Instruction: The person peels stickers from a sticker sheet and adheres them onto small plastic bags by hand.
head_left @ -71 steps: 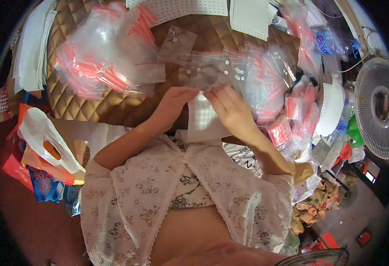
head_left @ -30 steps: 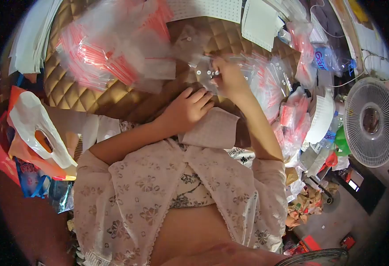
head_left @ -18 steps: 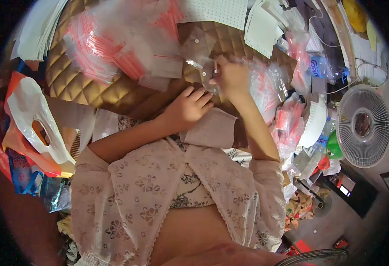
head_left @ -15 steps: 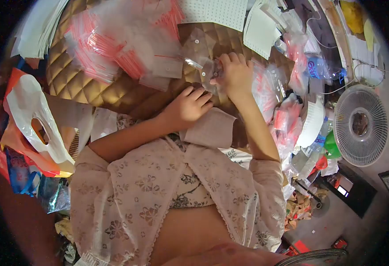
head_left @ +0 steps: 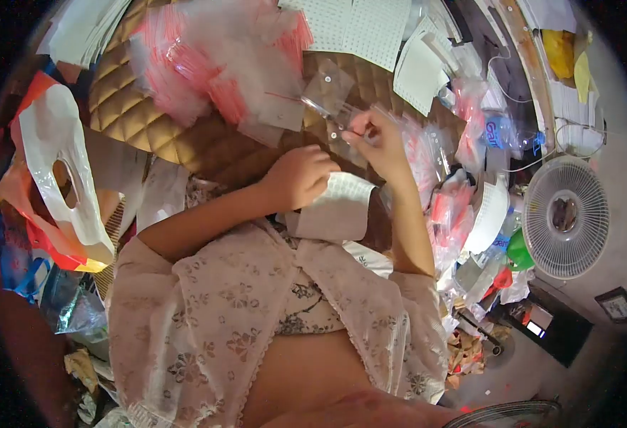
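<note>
My left hand (head_left: 300, 177) has its fingers curled at the upper corner of a small dotted white sheet (head_left: 338, 207), which tilts up in front of my body. My right hand (head_left: 379, 146) is pinched, thumb against forefinger, beside small clear plastic bags (head_left: 327, 84) with tiny round white pieces. What lies between those fingertips is too small to make out. A big heap of clear zip bags with red strips (head_left: 220, 71) lies beyond my left hand on the brown quilted cover (head_left: 149, 135).
Dotted white sheets (head_left: 356, 28) lie at the back. More bagged pieces (head_left: 450, 203) and a plastic bottle (head_left: 502, 132) crowd the right, near a fan (head_left: 564, 217). A white and orange carrier bag (head_left: 46, 135) hangs at the left.
My left hand has drawn back and its fingers have curled in at the sheet, which is now lifted into the light. My right hand has shifted slightly down, its fingers in a pinch. The view has turned slightly.
</note>
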{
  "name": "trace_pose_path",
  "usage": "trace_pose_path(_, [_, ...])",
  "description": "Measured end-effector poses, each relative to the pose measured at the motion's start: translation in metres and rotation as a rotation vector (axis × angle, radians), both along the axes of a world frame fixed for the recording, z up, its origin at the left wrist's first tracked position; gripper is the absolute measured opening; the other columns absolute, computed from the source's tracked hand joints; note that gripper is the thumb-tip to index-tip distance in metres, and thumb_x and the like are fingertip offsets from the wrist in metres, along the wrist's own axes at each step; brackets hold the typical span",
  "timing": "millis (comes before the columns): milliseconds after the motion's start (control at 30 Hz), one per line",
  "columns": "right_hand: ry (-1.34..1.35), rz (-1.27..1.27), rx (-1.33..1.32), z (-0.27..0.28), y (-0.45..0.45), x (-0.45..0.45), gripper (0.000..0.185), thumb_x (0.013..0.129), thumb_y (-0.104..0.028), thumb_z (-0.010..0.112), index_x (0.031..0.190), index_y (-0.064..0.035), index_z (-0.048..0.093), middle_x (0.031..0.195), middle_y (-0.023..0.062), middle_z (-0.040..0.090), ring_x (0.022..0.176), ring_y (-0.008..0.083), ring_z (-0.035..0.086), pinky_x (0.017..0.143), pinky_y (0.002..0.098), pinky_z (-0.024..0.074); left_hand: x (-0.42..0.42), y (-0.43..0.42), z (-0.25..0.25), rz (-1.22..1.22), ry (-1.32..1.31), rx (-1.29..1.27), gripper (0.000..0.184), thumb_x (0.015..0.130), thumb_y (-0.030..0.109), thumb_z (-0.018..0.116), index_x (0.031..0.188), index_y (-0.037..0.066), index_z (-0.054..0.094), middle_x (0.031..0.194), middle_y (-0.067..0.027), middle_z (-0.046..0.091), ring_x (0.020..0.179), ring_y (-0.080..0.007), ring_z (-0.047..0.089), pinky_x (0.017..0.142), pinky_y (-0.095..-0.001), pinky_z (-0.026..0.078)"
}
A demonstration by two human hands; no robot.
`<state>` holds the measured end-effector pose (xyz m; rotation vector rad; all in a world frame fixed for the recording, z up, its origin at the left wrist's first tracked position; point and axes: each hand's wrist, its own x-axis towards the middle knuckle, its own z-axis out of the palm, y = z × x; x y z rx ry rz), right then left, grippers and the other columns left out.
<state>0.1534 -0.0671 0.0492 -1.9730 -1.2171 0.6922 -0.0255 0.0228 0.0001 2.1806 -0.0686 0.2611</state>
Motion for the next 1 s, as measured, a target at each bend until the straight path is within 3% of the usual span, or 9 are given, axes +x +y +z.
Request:
trace_pose_path(100, [0.088,0.065,-0.038,0.039,-0.011,-0.024,0.018,0.077,-0.011,0.073,0.090,-0.0043,0.063,0.080,0.0047,0.061,0.075,0.0124,0.057,0.068,0.0275,0.0448,-0.002,0.002,0.008,0.231,0.003,-0.647,0.018,0.086,0.014,0.052,0.090,-0.003,0.059,0.080,-0.0210,0.059,0.074,-0.0336,0.057,0.065,-0.0397,0.043])
trace_pose_path(200, [-0.012,0.153,-0.028,0.053,-0.009,-0.040,0.013,0.080,-0.009,0.068,0.090,-0.0032,0.062,0.085,0.0067,0.061,0.077,0.0191,0.059,0.072,0.0312,0.0461,0.003,0.013,0.013,0.161,0.103,-0.642,0.020,0.086,0.015,0.054,0.083,-0.004,0.058,0.075,-0.0215,0.057,0.067,-0.0326,0.054,0.060,-0.0385,0.041])
trace_pose_path(233, [-0.195,0.210,-0.007,0.053,-0.008,-0.042,0.012,0.079,-0.009,0.067,0.089,-0.0042,0.062,0.085,0.0077,0.060,0.078,0.0230,0.058,0.072,0.0333,0.0462,0.003,0.015,0.008,0.150,0.067,-0.488,0.026,0.089,0.018,0.054,0.079,-0.006,0.054,0.065,-0.0167,0.053,0.057,-0.0190,0.044,0.056,-0.0365,0.038])
trace_pose_path(367, [-0.406,0.275,0.071,0.045,-0.005,-0.044,0.010,0.077,-0.009,0.066,0.086,-0.0073,0.062,0.082,0.0087,0.059,0.080,0.0293,0.056,0.072,0.0382,0.0457,0.006,0.019,0.010,0.170,0.101,-0.465,0.025,0.084,0.015,0.054,0.070,-0.006,0.050,0.063,-0.0209,0.049,0.056,-0.0263,0.045,0.056,-0.0394,0.037])
trace_pose_path(433, [-0.438,0.300,0.100,0.040,-0.003,-0.044,0.010,0.077,-0.010,0.066,0.086,-0.0078,0.063,0.081,0.0079,0.059,0.079,0.0283,0.055,0.071,0.0380,0.0456,0.002,0.025,0.019,0.083,0.249,-0.684,0.027,0.084,0.016,0.051,0.068,-0.005,0.047,0.058,-0.0180,0.044,0.054,-0.0217,0.042,0.054,-0.0385,0.036])
trace_pose_path(633, [-0.409,0.278,0.167,0.030,0.007,-0.047,0.012,0.072,-0.004,0.070,0.083,-0.0044,0.063,0.081,0.0084,0.061,0.073,0.0263,0.056,0.064,0.0361,0.0451,-0.002,0.035,0.007,0.081,0.253,-0.780,0.034,0.087,0.024,0.044,0.067,-0.004,0.046,0.055,-0.0111,0.042,0.054,-0.0148,0.040,0.053,-0.0350,0.035])
trace_pose_path(767, [-0.670,0.357,0.204,0.029,0.011,-0.050,0.016,0.069,-0.007,0.070,0.084,-0.0055,0.065,0.084,0.0053,0.061,0.076,0.0226,0.057,0.066,0.0347,0.0444,-0.003,0.035,-0.003,0.075,0.360,-0.966,0.036,0.090,0.026,0.041,0.065,0.001,0.049,0.056,-0.0047,0.045,0.055,-0.0127,0.041,0.052,-0.0324,0.035])
trace_pose_path(833, [-0.782,0.414,0.227,0.028,0.015,-0.049,0.017,0.068,-0.008,0.070,0.085,-0.0058,0.065,0.086,0.0041,0.061,0.077,0.0212,0.057,0.066,0.0339,0.0441,-0.006,0.035,0.003,0.199,0.465,-1.259,0.036,0.092,0.027,0.040,0.065,0.006,0.051,0.060,0.0014,0.049,0.057,-0.0114,0.043,0.053,-0.0306,0.035])
trace_pose_path(1000, [-0.932,0.579,0.261,0.030,0.028,-0.047,0.020,0.069,-0.010,0.067,0.088,-0.0056,0.066,0.087,0.0028,0.060,0.078,0.0177,0.057,0.067,0.0319,0.0427,-0.013,0.036,0.018,0.307,0.373,-1.360,0.029,0.089,0.023,0.044,0.066,0.005,0.052,0.062,0.0020,0.050,0.056,-0.0103,0.043,0.053,-0.0285,0.035])
